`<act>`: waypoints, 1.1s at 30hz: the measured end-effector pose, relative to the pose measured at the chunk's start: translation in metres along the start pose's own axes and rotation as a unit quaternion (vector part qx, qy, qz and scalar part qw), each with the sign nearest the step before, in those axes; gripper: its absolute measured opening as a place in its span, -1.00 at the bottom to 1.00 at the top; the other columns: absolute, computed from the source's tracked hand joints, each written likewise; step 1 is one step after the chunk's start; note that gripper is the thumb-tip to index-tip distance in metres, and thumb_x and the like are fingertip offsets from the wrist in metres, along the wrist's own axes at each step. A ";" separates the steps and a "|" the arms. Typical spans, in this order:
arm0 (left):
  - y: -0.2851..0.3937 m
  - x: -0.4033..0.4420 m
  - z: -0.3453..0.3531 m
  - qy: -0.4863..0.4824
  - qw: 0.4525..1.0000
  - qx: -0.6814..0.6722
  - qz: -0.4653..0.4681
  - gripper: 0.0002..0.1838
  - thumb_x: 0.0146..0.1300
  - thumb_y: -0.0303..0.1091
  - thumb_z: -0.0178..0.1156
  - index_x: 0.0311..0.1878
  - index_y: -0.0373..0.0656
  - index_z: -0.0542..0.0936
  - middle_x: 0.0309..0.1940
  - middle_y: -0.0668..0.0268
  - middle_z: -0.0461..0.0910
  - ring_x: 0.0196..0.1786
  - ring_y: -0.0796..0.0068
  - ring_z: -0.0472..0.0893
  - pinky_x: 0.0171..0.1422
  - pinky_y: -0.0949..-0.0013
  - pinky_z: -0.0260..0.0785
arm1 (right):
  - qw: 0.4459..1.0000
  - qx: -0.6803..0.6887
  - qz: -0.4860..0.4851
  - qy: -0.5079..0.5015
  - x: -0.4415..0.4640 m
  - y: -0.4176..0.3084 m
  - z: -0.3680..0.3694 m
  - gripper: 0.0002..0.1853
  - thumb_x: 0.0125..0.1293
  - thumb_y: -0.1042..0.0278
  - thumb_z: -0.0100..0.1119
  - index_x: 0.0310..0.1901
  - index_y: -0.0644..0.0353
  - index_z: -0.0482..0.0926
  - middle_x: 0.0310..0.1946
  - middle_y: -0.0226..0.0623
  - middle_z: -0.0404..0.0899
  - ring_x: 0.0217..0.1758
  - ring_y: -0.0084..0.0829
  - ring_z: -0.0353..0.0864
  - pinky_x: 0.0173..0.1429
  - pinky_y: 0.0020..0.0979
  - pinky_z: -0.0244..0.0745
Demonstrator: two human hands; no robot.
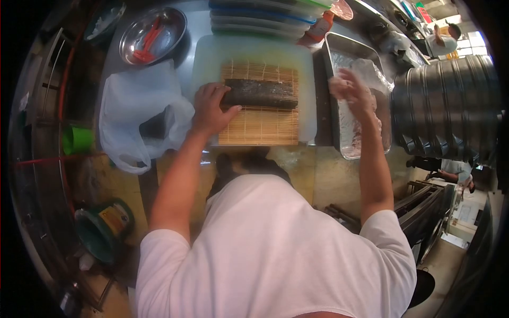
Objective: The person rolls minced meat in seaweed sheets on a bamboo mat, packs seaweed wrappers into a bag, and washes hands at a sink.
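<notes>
A dark seaweed roll (262, 94) lies crosswise on a bamboo rolling mat (259, 130). Under the mat is a pale translucent cutting board (307, 119). My left hand (212, 110) grips the roll's left end, thumb on the near side and fingers on the far side. To the right, my right hand (351, 91) is raised over a metal tray (339, 124), smeared by motion, so its fingers and anything in them cannot be made out. Clear plastic film (371, 71) and some pinkish food (358, 132) lie in the tray.
Left of the board are a white plastic bag (130, 100) and a steel bowl (177, 34) with red-orange strips (152, 40). Stacked lidded containers (260, 21) and an orange bottle (321, 26) stand behind. Large ribbed metal pots (450, 106) are at right; a person (444, 41) stands farther off.
</notes>
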State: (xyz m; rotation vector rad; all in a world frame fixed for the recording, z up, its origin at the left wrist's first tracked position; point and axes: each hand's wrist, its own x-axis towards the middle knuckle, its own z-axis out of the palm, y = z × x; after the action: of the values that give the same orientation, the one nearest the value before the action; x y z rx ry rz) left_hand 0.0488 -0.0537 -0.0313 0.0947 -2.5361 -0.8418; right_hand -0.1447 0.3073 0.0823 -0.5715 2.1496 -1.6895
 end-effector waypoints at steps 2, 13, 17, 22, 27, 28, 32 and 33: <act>0.001 0.002 0.000 -0.009 1.000 -0.006 0.006 -0.42 0.01 -0.07 0.52 0.07 -0.14 0.62 0.07 0.18 0.56 0.20 0.08 0.50 0.33 0.08 0.28 | 0.995 -0.063 0.040 0.060 -0.009 0.036 -0.050 -0.70 0.44 0.55 0.17 0.17 0.22 0.58 -0.06 -0.33 0.66 0.07 -0.36 0.68 0.10 -0.40 0.58; 0.055 -0.012 -0.004 -0.102 0.992 0.056 0.051 -0.15 0.16 -0.22 0.35 0.48 -0.35 0.29 0.45 -0.13 0.33 0.53 -0.14 0.27 0.65 -0.13 -0.05 | 0.878 -0.460 -0.116 -0.066 -0.068 0.040 0.151 -0.24 0.50 0.00 0.07 0.56 0.27 0.13 0.60 -0.01 0.07 0.67 0.06 -0.02 0.65 0.15 -0.19; 0.068 0.006 0.028 -0.128 0.986 0.096 0.052 -0.23 0.21 -0.32 0.16 0.49 -0.41 0.26 0.48 -0.14 0.29 0.56 -0.12 0.22 0.67 -0.19 -0.17 | 0.860 -0.496 -0.122 -0.023 -0.034 0.063 0.180 -0.13 0.48 -0.10 0.04 0.59 0.33 0.02 0.64 -0.02 -0.03 0.71 0.08 -0.14 0.65 0.25 -0.32; 0.062 0.039 0.024 -0.205 0.967 0.151 0.026 -0.21 0.18 -0.33 0.14 0.50 -0.41 0.24 0.52 -0.12 0.22 0.60 -0.05 0.17 0.68 -0.21 -0.22 | 0.850 -0.522 -0.061 -0.030 -0.012 0.047 0.181 -0.11 0.48 -0.17 -0.01 0.59 0.33 0.00 0.65 -0.01 -0.06 0.72 0.05 -0.17 0.66 0.25 -0.37; 0.065 0.029 0.029 -0.182 0.972 0.144 0.028 -0.20 0.16 -0.39 0.16 0.51 -0.41 0.23 0.53 -0.12 0.21 0.61 -0.04 0.15 0.68 -0.20 -0.23 | 0.858 -0.504 -0.088 -0.049 -0.014 0.059 0.182 -0.12 0.48 -0.15 0.00 0.58 0.35 0.03 0.62 0.04 0.01 0.71 0.04 -0.16 0.65 0.25 -0.33; 0.062 0.040 0.031 -0.179 0.973 0.146 0.027 -0.20 0.16 -0.39 0.16 0.51 -0.41 0.23 0.53 -0.12 0.21 0.61 -0.04 0.15 0.68 -0.20 -0.23 | 0.857 -0.507 -0.088 -0.042 0.002 0.056 0.180 -0.13 0.48 -0.14 0.00 0.58 0.35 0.04 0.62 0.05 0.02 0.71 0.05 -0.15 0.65 0.26 -0.32; 0.061 0.051 0.023 -0.222 0.961 0.166 0.021 -0.22 0.23 -0.33 0.18 0.51 -0.40 0.23 0.52 -0.11 0.22 0.61 -0.01 0.16 0.68 -0.19 -0.22 | 0.857 -0.505 -0.088 -0.050 0.008 0.049 0.175 -0.13 0.48 -0.14 0.01 0.57 0.36 0.06 0.61 0.05 0.05 0.70 0.06 -0.09 0.64 0.27 -0.29; 0.062 0.047 0.021 -0.223 0.959 0.170 0.030 -0.25 0.30 -0.24 0.18 0.49 -0.40 0.26 0.50 -0.09 0.28 0.60 0.01 0.18 0.67 -0.20 -0.21 | 0.854 -0.508 -0.089 -0.063 -0.004 0.050 0.176 -0.13 0.48 -0.14 0.01 0.56 0.38 0.05 0.60 0.07 0.05 0.70 0.06 -0.09 0.64 0.27 -0.31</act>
State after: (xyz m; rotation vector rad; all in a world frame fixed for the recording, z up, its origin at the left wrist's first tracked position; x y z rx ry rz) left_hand 0.0028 -0.0014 0.0093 -0.0737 -3.0704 -0.4259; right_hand -0.0578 0.1726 -0.0069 -1.1193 2.8213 -0.3881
